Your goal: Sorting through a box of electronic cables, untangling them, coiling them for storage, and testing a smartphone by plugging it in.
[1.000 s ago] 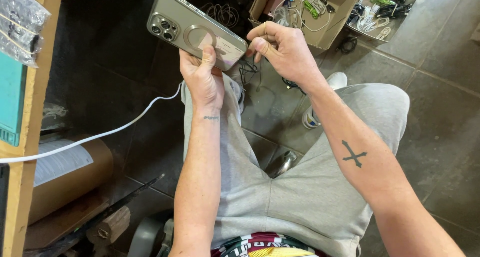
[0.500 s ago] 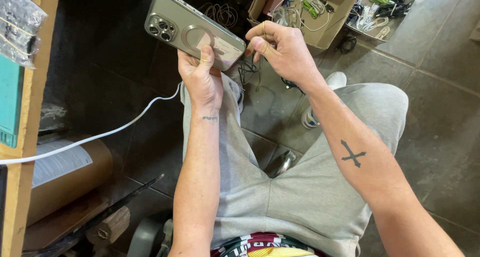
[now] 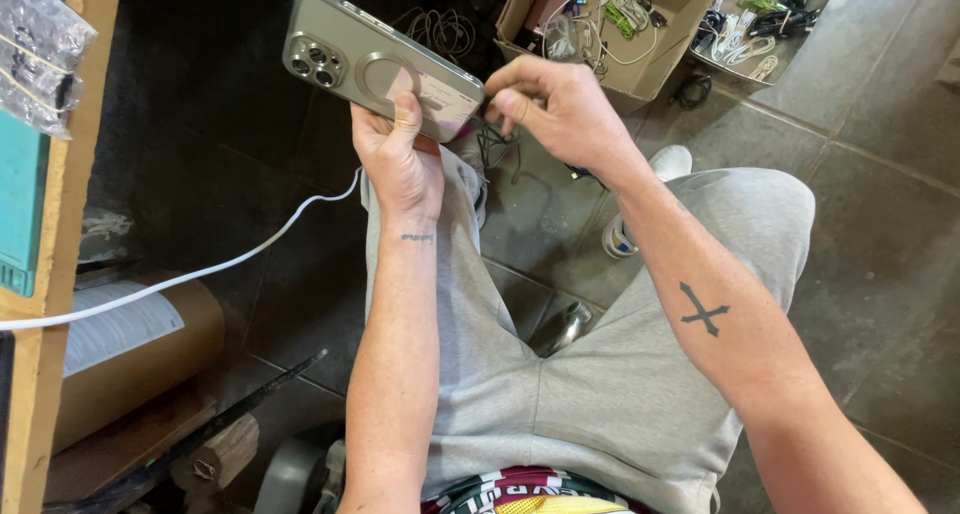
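My left hand (image 3: 400, 159) holds a grey phone in a clear case (image 3: 370, 64), back side up, its three camera lenses at the far left end. My right hand (image 3: 555, 109) is pinched at the phone's near-right bottom end, fingertips closed on a small dark plug (image 3: 487, 106) at the port. A dark cable (image 3: 495, 149) hangs from there toward the floor. I sit in grey shorts, both forearms stretched over my knees.
A white cable (image 3: 220, 264) runs from behind my left hand to the left edge. A cardboard box of tangled cables (image 3: 610, 14) and a tray of more cables (image 3: 760, 19) lie on the dark tiled floor ahead. A wooden shelf (image 3: 45, 354) stands at left.
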